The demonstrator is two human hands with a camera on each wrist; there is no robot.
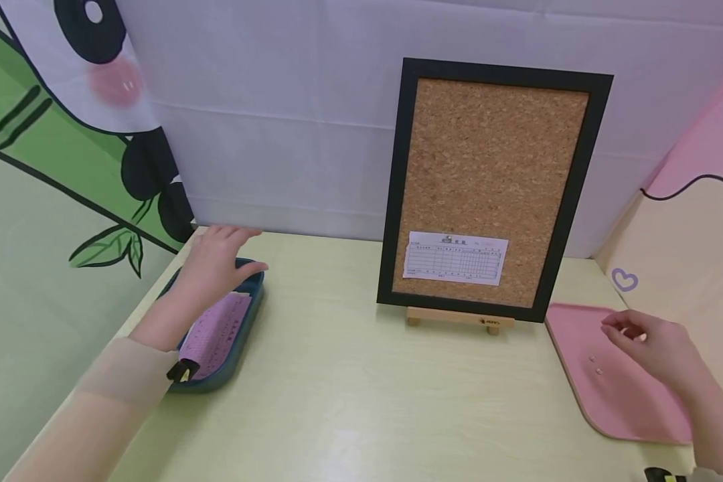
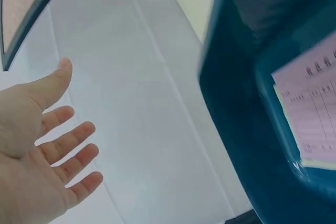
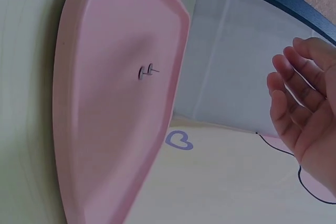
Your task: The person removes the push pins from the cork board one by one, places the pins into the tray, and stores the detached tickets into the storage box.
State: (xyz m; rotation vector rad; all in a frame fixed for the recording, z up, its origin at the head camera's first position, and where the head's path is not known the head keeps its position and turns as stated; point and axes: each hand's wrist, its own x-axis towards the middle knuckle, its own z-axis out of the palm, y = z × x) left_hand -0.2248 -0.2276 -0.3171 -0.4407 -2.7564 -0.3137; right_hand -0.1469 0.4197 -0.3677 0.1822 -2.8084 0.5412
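Observation:
My left hand (image 1: 213, 268) hovers over the far end of a blue tray (image 1: 250, 335), fingers stretched out and thumb spread, with nothing in it. Inside that tray lie pink printed slips (image 1: 223, 328), partly hidden by my arm; the left wrist view shows a slip's (image 2: 315, 108) ruled table. Above a pink tray (image 1: 626, 408) at the right is my right hand (image 1: 663, 348), its fingers loosely bent and empty in the right wrist view. Two small thumbtacks (image 3: 147, 72) lie on the pink tray, apart from the hand.
A black-framed cork board (image 1: 494, 154) leans on a small wooden easel (image 1: 458, 318) at the back of the table (image 1: 337, 402). A white printed slip (image 1: 454, 260) is fixed low on the cork, with a tack at its top edge. A pale cloth (image 1: 277, 120) hangs behind.

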